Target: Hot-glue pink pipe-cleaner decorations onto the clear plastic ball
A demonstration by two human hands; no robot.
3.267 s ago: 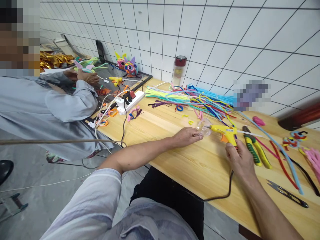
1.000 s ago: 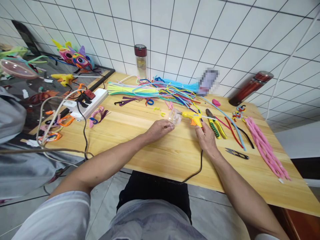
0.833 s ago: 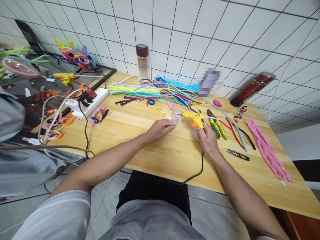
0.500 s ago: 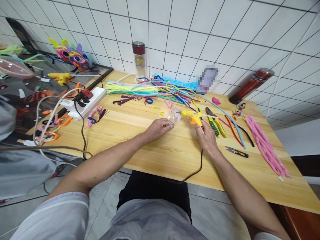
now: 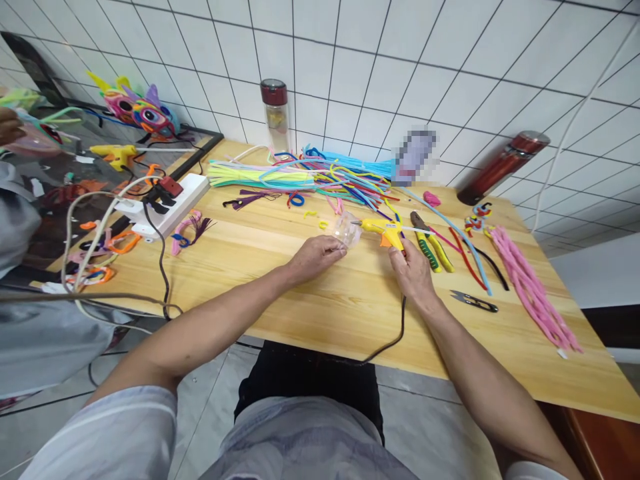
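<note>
My left hand [image 5: 319, 257] is closed, pinching a small clear plastic piece [image 5: 346, 232] that looks rounded and see-through. In my right hand [image 5: 414, 270] is a yellow hot glue gun [image 5: 383, 230], its grip wrapped by my fingers. The gun's nozzle points left and meets or nearly touches the clear piece; I cannot tell which. A white glue stick [image 5: 419, 229] pokes out of its back, and its dark cord [image 5: 404, 327] runs down over the table's front edge. Two short yellow bits [image 5: 323, 225] lie just beyond my left hand.
A heap of coloured pipe cleaners [image 5: 300, 175] lies along the back. Right of my hands are green-yellow pliers [image 5: 431, 243], thread snips [image 5: 474, 301] and pink strands [image 5: 535, 287]. A bottle [image 5: 275, 117], a red flask [image 5: 504, 168] and a power strip [image 5: 167, 208] stand around. Someone sits at left.
My hands, the glue gun and the clear piece hold almost the same place. The view has shifted slightly. At far left, another person's hand has come into sight.
</note>
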